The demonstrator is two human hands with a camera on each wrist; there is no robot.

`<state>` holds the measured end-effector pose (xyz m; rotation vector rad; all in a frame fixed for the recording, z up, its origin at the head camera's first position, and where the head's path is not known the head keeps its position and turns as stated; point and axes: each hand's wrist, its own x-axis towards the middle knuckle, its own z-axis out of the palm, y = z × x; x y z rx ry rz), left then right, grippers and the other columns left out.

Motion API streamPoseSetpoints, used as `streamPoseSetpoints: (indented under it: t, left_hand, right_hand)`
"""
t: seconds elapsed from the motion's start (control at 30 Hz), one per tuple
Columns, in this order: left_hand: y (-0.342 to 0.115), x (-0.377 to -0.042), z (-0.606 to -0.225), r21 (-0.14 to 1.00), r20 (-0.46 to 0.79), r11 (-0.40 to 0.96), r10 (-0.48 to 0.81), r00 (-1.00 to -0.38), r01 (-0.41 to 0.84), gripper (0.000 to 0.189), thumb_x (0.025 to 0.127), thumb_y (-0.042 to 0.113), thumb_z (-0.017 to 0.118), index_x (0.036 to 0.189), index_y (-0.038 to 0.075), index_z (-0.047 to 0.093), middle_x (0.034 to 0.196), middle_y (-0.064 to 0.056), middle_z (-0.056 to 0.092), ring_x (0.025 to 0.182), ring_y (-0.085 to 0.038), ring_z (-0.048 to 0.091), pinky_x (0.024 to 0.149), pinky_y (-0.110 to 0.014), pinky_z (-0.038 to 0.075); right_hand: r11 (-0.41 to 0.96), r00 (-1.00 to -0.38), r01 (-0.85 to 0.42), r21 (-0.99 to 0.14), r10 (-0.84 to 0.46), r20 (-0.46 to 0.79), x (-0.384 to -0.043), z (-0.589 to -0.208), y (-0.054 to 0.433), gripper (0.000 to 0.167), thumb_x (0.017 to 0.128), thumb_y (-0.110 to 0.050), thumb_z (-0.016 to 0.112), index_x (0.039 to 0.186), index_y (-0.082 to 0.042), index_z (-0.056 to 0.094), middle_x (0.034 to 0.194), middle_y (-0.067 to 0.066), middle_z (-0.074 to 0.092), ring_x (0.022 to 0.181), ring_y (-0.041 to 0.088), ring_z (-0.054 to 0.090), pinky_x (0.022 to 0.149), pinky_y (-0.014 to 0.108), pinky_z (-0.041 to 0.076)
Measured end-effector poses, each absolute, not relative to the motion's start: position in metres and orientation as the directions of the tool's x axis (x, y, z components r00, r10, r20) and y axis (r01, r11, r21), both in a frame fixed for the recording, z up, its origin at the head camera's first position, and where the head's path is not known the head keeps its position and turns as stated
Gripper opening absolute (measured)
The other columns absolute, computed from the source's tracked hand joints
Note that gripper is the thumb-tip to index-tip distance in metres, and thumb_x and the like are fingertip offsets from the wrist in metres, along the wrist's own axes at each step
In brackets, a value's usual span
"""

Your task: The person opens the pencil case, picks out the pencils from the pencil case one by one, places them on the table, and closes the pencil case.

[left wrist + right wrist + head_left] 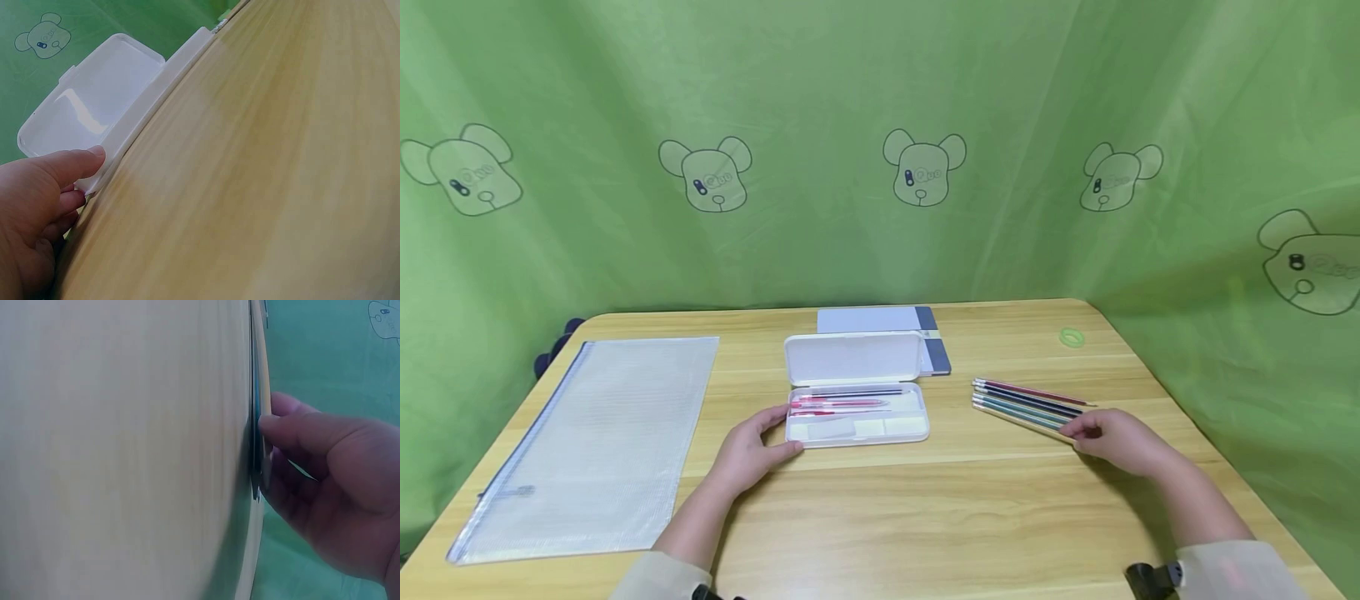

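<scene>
A white plastic pencil case (904, 406) lies with its lid (853, 358) raised at the middle of the table. Inside it are pink and red pens (838, 404), a dark slim pen or pencil and pale blocks. My left hand (751, 454) holds the case's left end, and the left wrist view shows the thumb on its edge (150, 103). To the right, several pencils (1022, 403) lie side by side in red, dark blue and teal. My right hand (1123, 442) pinches the nearest, a light wood-coloured pencil (265, 375), close to its right end.
A translucent zip pouch (598, 442) covers the table's left part. Behind the case lies a blue-and-white notebook (934, 354). A green ring (1072, 337), perhaps tape, lies at the back right. Green curtain (820, 250) hangs behind the wooden table (925, 525).
</scene>
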<state>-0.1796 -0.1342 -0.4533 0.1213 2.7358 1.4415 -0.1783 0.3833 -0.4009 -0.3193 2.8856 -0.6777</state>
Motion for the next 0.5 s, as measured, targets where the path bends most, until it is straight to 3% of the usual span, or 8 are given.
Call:
streamPoseSetpoints:
  t: [0.2,0.4,0.5]
  left_hand:
    - [-0.1344,-0.1799,-0.4536,0.825,-0.003,0.564,0.093,-0.996,0.050,0.065,0.082,0.029,0.078,0.139,0.009,0.054,0.142,-0.013,0.056,0.141,-0.036,0.041,0.119,-0.053,0.029]
    - [-0.1339,-0.1795,-0.4529,0.824,-0.005,0.565,0.090,-0.996,0.047,0.065,0.082,0.029,0.078,0.139,0.009,0.054,0.142,-0.013,0.056,0.141,-0.036,0.041,0.119,-0.053,0.029]
    - [-0.1337,-0.1793,-0.4526,0.823,-0.004,0.566,0.089,-0.996,0.048,0.065,0.082,0.029,0.079,0.139,0.010,0.055,0.142,-0.012,0.056,0.141,-0.036,0.041,0.119,-0.053,0.029]
  right_hand:
    - [0.887,-0.969,-0.169,-0.430,-0.230,-0.095,-0.1816,-0.4032,0.3822,0.015,0.087,-0.007,0.068,0.100,-0.006,0.075,0.092,0.004,0.072,0.083,0.009,0.059,0.069,0.025,0.050]
    - [0.892,-0.970,-0.158,-0.423,-0.221,-0.104,-0.1833,-0.4038,0.3809,0.015,0.086,-0.006,0.067,0.099,-0.006,0.075,0.096,0.010,0.074,0.090,0.022,0.066,0.076,0.035,0.054]
    - [0.896,-0.972,-0.141,-0.421,-0.206,-0.114,-0.1831,-0.4032,0.3800,0.016,0.086,-0.006,0.067,0.100,-0.006,0.075,0.095,0.009,0.073,0.089,0.021,0.065,0.076,0.035,0.053]
